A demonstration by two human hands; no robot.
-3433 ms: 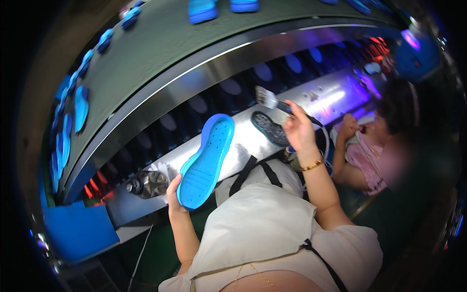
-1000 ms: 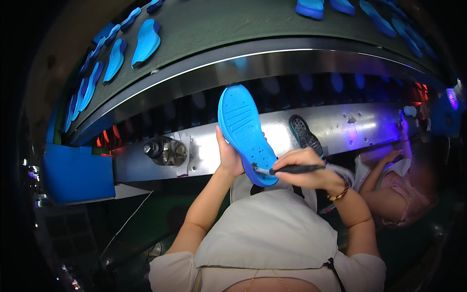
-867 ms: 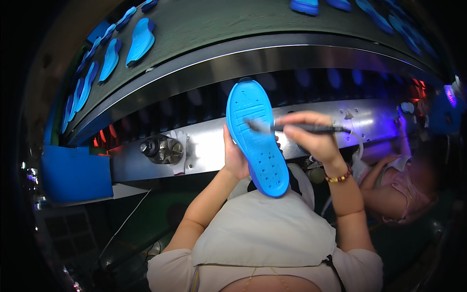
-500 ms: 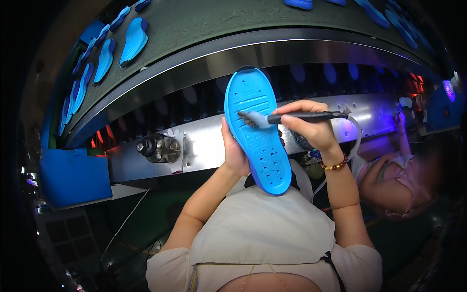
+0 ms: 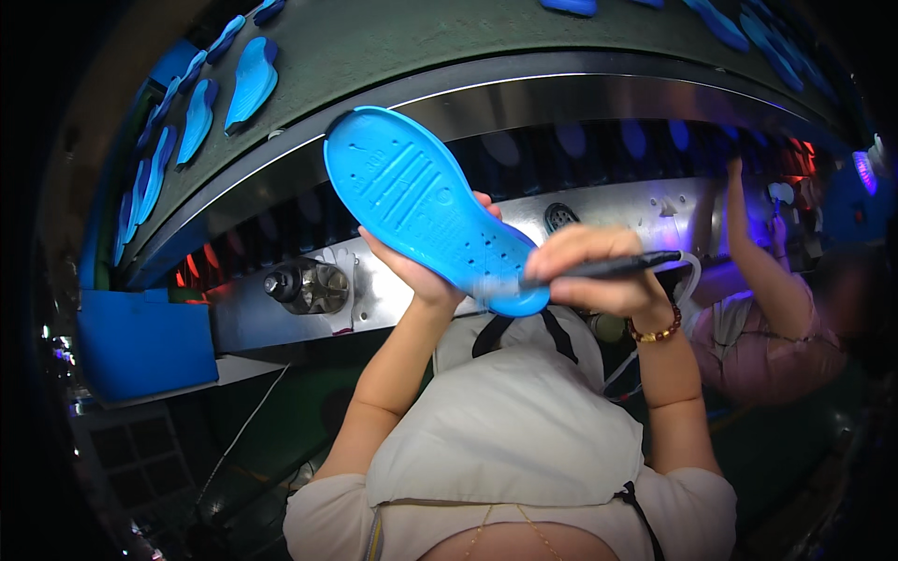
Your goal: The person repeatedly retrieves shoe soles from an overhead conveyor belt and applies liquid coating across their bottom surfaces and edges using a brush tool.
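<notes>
Nearest is one pale apron (image 5: 505, 430), with two black straps (image 5: 562, 335) showing beyond it. Two bare hands work above it. The left hand (image 5: 416, 271) is half curled, supporting one bright blue shoe sole (image 5: 426, 192) from below and from its left side, with fingertips showing past the far edge. The right hand (image 5: 613, 288) is closed in a pinch around one brush (image 5: 650, 260) with a black handle; its bristles are a pale blur over the sole's lower right end, and whether they touch it I cannot tell. One pale tube (image 5: 694, 273) comes off the handle's back end, and one beaded bracelet (image 5: 660, 328) circles the right wrist.

The sole is in front of the person, hollow face up, tilted, its wide ribbed end pointing to the upper left and covering part of the metal edge behind. Beyond the hands runs one metal bench (image 5: 374, 299). On it are one bottle (image 5: 321, 288) with a black cap, at the left, and one dark sole (image 5: 560, 217), partly hidden by the right hand.

One blue box (image 5: 145, 348) stands at the left. At the right is one co-worker (image 5: 772, 341), one arm raised toward the dark space under the belt. Farthest is one green belt (image 5: 421, 42): two blue soles (image 5: 252, 84) lie foremost at its left, among others overlapping too closely to count.
</notes>
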